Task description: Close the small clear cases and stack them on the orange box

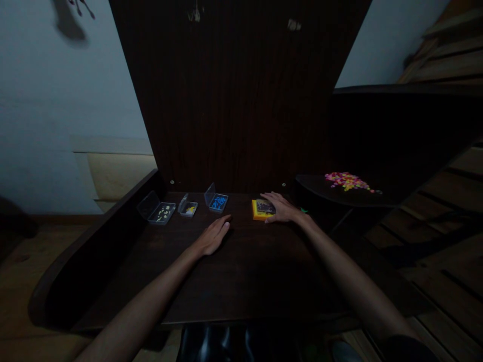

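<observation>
Dimly lit, the head view looks down on a dark wooden desk [241, 271] with both bare forearms stretched across it. The left hand [212, 236] lies palm down near the middle of the desk, fingers straight and close together, flat on the wood and gripping nothing. From that hand, a clear box [217, 200] with blue bits sits at 12 o'clock, just beyond the fingertips and apart from them. A smaller clear box [188, 207] with yellow bits lies at 10 o'clock, and a third clear box [160, 211] with pale bits sits farther out toward 9 o'clock, near the raised left edge of the desk. All three have their lids tipped open.

The right hand [281, 207] rests palm down on the right part of a yellow tray [260, 210], fingers spread loosely over its dark inner face; it touches the tray, but whether it grips it I cannot tell. The tray lies flat at 2 o'clock from the left hand, near the back of the desk.

At 3 o'clock from the tray, a pile of pink and yellow beads [347, 181] lies on a dark side shelf [339, 198], well apart from both hands.
</observation>
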`<move>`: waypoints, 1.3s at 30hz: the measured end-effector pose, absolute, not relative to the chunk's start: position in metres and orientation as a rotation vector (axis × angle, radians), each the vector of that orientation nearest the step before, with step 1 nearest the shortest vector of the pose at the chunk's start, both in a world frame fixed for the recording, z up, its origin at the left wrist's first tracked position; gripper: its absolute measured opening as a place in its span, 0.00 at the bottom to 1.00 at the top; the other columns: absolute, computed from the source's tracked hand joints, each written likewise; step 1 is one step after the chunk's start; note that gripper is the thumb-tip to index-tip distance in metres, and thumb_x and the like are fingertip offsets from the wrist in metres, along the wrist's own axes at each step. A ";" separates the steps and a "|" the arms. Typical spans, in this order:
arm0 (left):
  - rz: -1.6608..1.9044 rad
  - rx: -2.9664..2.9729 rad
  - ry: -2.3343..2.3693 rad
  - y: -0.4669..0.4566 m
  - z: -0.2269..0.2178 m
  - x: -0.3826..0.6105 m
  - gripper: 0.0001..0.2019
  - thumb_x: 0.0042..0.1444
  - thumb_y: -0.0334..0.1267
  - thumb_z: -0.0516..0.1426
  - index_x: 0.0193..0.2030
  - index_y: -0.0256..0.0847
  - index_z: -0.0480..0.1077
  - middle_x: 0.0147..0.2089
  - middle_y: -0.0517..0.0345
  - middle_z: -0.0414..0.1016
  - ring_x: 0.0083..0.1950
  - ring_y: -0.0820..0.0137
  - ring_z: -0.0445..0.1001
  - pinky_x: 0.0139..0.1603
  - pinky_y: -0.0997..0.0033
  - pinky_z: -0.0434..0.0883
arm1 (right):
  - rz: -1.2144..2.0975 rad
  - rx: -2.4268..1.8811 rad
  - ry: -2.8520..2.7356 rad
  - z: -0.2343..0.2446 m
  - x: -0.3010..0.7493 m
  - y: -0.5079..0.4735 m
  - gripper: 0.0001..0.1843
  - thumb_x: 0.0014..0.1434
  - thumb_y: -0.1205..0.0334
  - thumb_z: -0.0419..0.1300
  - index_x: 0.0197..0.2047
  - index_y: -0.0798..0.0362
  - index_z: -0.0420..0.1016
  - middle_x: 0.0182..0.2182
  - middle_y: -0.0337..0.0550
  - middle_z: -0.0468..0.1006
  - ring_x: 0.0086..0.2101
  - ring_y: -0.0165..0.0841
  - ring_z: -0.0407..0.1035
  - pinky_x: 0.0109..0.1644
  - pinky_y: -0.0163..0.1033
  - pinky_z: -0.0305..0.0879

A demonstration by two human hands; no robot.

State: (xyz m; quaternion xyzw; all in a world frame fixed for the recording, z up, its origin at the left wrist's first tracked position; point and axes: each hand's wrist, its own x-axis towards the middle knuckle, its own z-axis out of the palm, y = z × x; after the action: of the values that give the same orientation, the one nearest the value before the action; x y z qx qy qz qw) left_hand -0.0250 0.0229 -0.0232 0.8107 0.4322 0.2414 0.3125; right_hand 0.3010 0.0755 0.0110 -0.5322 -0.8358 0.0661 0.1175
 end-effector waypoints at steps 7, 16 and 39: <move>0.597 2.186 1.135 0.024 -0.027 -0.025 0.34 0.66 0.58 0.34 0.67 0.40 0.59 0.70 0.49 0.60 0.72 0.61 0.54 0.73 0.54 0.49 | -0.414 -1.487 -2.377 -0.013 0.273 0.031 0.33 0.60 0.58 0.58 0.68 0.46 0.57 0.66 0.53 0.58 0.66 0.52 0.47 0.66 0.63 0.48; 0.569 2.253 1.100 0.024 -0.026 -0.024 0.35 0.67 0.56 0.32 0.66 0.37 0.61 0.69 0.49 0.61 0.72 0.63 0.54 0.74 0.58 0.48 | -0.588 -1.587 -2.410 -0.022 0.262 0.027 0.41 0.58 0.76 0.49 0.70 0.35 0.50 0.65 0.46 0.62 0.61 0.51 0.56 0.63 0.61 0.54; 0.611 2.255 1.080 0.024 -0.027 -0.027 0.34 0.67 0.56 0.32 0.58 0.39 0.70 0.68 0.50 0.62 0.70 0.62 0.58 0.73 0.56 0.52 | -0.601 -1.606 -2.391 -0.029 0.311 0.083 0.34 0.55 0.78 0.51 0.62 0.44 0.69 0.66 0.46 0.61 0.65 0.49 0.51 0.65 0.63 0.49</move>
State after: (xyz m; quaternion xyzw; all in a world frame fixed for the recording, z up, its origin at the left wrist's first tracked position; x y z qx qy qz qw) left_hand -0.0269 0.0244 -0.0273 0.8410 0.4028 0.2279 0.2803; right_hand 0.3114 0.0834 -0.0292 -0.5432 -0.8085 -0.2033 0.0996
